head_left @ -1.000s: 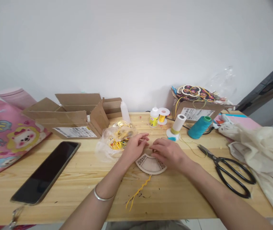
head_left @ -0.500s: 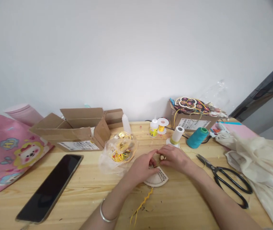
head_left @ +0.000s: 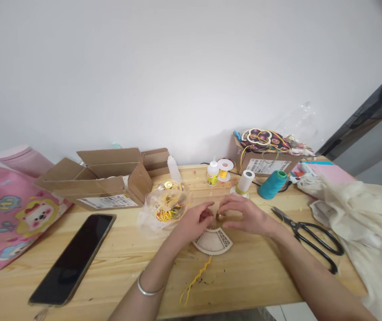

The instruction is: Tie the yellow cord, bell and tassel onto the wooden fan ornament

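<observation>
A fan-shaped wooden piece [head_left: 210, 242] with cut-out lattice ends lies flat on the table below my hands. From its lower edge trails a twisted yellow cord [head_left: 197, 277]. My left hand [head_left: 196, 219] is at the piece's upper left, its fingers bent together; what they pinch is hidden. Just right of it, my right hand [head_left: 244, 215] has its fingertips on a small brass-coloured piece [head_left: 218, 216], too small to make out fully.
Scissors [head_left: 298, 229] and cream cloth [head_left: 361, 227] lie right. Behind stand a white spool [head_left: 245, 182], a teal thread cone [head_left: 272, 184] and a glue bottle [head_left: 213, 173]. Left are a bag of cords [head_left: 166, 207], an opened carton [head_left: 107, 187] and a phone [head_left: 73, 258].
My hands have drawn slightly apart, uncovering more of the fan-shaped piece. The brass-coloured piece shows less than before. The whole view has shifted a little.
</observation>
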### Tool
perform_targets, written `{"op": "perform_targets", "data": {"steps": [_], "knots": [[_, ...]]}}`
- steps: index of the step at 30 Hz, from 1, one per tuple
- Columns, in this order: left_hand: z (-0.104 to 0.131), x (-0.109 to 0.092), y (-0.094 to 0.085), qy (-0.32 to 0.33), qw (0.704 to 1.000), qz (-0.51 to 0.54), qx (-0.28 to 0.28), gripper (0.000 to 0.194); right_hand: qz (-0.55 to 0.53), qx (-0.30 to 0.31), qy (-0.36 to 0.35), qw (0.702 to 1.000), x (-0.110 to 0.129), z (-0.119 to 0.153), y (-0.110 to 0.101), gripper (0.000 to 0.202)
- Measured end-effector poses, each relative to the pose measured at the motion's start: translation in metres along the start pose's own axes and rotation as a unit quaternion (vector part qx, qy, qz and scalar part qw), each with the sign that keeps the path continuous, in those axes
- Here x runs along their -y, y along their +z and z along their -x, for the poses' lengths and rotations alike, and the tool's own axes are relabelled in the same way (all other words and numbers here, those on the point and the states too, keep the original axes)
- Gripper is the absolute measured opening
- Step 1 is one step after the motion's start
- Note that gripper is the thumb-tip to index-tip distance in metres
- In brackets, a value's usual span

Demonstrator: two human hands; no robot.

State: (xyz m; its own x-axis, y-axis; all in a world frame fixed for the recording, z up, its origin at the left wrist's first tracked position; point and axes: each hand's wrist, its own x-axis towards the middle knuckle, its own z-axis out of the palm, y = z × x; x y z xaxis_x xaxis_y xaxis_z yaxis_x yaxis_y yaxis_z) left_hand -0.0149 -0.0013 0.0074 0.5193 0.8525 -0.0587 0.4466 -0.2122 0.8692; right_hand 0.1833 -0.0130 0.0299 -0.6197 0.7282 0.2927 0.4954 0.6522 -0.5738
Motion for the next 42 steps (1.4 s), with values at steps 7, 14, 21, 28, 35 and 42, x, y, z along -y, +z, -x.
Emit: {"op": "perform_targets", "data": {"steps": [7,14,21,28,35,42], "knots": [[-0.002,0.011,-0.004,-0.002,0.999,0.027,-0.033,0.035,0.179,0.144,-0.052,0.972,0.042,0.008,0.04,0.013],[-0.002,0.008,0.0,0.012,0.997,0.015,-0.07,0.029,0.303,0.138,-0.096,0.938,0.049,0.009,0.035,0.021],[0.005,-0.018,-0.011,0.065,0.918,0.391,-0.006,0.053,0.065,-0.068,0.009,0.996,0.074,-0.005,-0.037,0.026],[0.031,-0.07,-0.02,0.082,0.79,0.549,0.259,0.059,-0.19,-0.083,0.01,0.978,0.105,-0.029,-0.073,0.015],[0.062,-0.065,-0.006,-0.114,0.726,0.678,0.028,0.027,-0.452,-0.172,0.124,0.866,0.083,-0.035,-0.009,0.03],[0.065,-0.038,0.003,-0.055,0.815,0.466,-0.339,0.032,-0.535,-0.208,0.201,0.794,0.089,-0.009,0.055,0.048]]}}
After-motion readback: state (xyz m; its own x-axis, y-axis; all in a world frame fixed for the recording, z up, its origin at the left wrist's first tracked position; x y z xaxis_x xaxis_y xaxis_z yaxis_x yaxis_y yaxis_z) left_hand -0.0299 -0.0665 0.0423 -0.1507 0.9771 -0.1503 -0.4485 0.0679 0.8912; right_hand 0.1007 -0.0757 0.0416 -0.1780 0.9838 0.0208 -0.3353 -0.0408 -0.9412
